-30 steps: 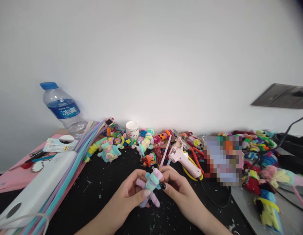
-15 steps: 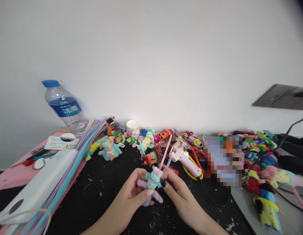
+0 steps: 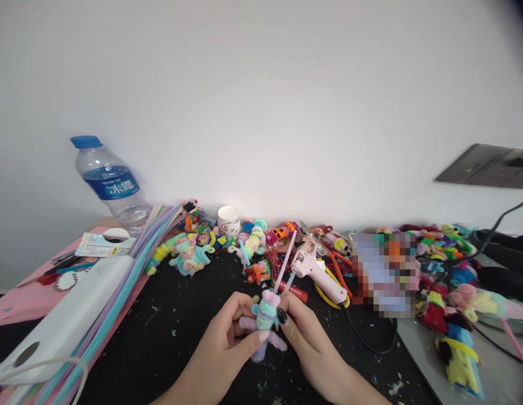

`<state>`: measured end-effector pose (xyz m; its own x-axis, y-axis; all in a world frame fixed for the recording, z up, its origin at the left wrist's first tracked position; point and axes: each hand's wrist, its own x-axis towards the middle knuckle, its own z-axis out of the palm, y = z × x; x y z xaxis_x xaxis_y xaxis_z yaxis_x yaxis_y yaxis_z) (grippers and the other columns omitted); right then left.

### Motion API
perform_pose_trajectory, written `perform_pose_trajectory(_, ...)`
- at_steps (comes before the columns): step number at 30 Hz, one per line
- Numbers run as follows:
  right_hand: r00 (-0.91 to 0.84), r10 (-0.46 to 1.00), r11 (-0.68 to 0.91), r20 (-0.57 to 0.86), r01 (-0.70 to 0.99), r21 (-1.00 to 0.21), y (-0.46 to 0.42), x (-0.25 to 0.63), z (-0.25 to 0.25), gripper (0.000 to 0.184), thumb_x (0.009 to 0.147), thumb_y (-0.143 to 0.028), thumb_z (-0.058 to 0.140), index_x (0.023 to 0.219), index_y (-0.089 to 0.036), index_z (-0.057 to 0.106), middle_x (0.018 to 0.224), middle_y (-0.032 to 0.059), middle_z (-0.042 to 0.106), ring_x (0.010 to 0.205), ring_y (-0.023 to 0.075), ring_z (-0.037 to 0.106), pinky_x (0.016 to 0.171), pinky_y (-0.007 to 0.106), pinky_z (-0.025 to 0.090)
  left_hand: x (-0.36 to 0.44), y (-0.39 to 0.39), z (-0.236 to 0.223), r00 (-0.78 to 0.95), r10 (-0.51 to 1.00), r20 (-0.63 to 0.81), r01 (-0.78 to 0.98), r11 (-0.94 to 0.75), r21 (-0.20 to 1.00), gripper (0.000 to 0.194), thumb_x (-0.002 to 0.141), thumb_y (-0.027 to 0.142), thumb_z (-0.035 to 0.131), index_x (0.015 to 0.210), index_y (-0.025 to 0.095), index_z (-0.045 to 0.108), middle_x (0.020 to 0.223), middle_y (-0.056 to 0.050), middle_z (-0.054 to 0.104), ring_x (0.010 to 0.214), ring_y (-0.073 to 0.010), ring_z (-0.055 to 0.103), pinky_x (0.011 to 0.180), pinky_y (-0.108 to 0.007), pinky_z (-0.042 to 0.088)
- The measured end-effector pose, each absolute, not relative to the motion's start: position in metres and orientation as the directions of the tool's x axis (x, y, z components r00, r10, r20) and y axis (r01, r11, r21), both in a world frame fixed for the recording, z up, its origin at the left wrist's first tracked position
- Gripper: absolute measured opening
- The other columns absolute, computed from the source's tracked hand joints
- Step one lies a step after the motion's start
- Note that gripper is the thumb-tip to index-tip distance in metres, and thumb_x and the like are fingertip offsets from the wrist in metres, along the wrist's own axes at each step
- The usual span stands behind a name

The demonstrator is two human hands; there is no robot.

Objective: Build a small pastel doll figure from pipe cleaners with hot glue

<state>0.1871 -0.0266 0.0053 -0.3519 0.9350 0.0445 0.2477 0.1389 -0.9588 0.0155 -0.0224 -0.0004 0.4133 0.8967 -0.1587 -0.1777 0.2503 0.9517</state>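
Note:
A small pastel doll of fuzzy pipe cleaners (image 3: 267, 316), banded pink, teal and lilac, is held upright above the black table. My left hand (image 3: 227, 337) grips its lower body from the left, thumb in front. From the other side, my right hand (image 3: 307, 332) pinches its upper side, the dark-nailed thumb against it. Some of my fingers are hidden behind the doll. A thin pink pipe cleaner (image 3: 285, 263) rises behind the doll's head; I cannot tell whether it is joined. Just beyond my hands lies a pink glue gun (image 3: 318, 270) with a glue stick in it.
Pastel pipe cleaners (image 3: 117, 298) lie along a white box (image 3: 67, 320) at left, near a water bottle (image 3: 109, 180). A paper cup (image 3: 228, 221) stands among finished dolls by the wall. The glue gun's cord (image 3: 366, 343) curves right, toward more dolls on a grey surface (image 3: 425, 349).
The doll has dropped slightly and shifted a little to the right in my hands. My left fingers have moved slightly around it. Both hands keep their hold.

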Motion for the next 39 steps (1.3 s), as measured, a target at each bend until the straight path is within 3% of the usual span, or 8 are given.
perform_pose_trajectory(13,-0.243,0.97,0.064,0.025,0.154,-0.986,-0.028,0.177,0.002,0.022,0.091,-0.03,0.04,0.074,-0.019,0.045,0.071,-0.0013,0.044,0.066,0.0134,0.04,0.062,0.024,0.036,0.015,-0.025,0.0,0.396,0.907,-0.146,-0.09,0.197,0.976,0.013,0.082,0.025,0.056,0.079,0.019,0.044,0.077,0.002,0.051,0.073,-0.0132,0.05,0.064,-0.024,0.04)
perform_pose_trajectory(25,-0.127,0.983,0.149,0.134,0.119,-0.982,-0.036,0.165,-0.008,0.019,0.093,-0.028,0.036,0.079,-0.02,0.045,0.075,-0.0008,0.045,0.069,0.0137,0.041,0.065,0.024,0.038,0.019,-0.028,0.0,0.395,0.903,-0.167,0.022,0.172,0.985,0.015,0.083,0.028,0.051,0.076,0.02,0.041,0.075,0.0,0.052,0.072,-0.0155,0.052,0.064,-0.025,0.042)
perform_pose_trajectory(39,-0.133,0.972,0.225,0.194,0.29,-0.93,-0.037,0.162,-0.01,0.016,0.093,-0.024,0.034,0.08,-0.021,0.043,0.077,0.0011,0.047,0.072,0.0154,0.046,0.067,0.026,0.04,0.019,-0.028,-0.003,0.326,0.934,-0.144,0.116,0.112,0.987,0.017,0.08,0.026,0.054,0.071,0.02,0.04,0.064,0.004,0.044,0.059,-0.0115,0.041,0.054,-0.021,0.035)
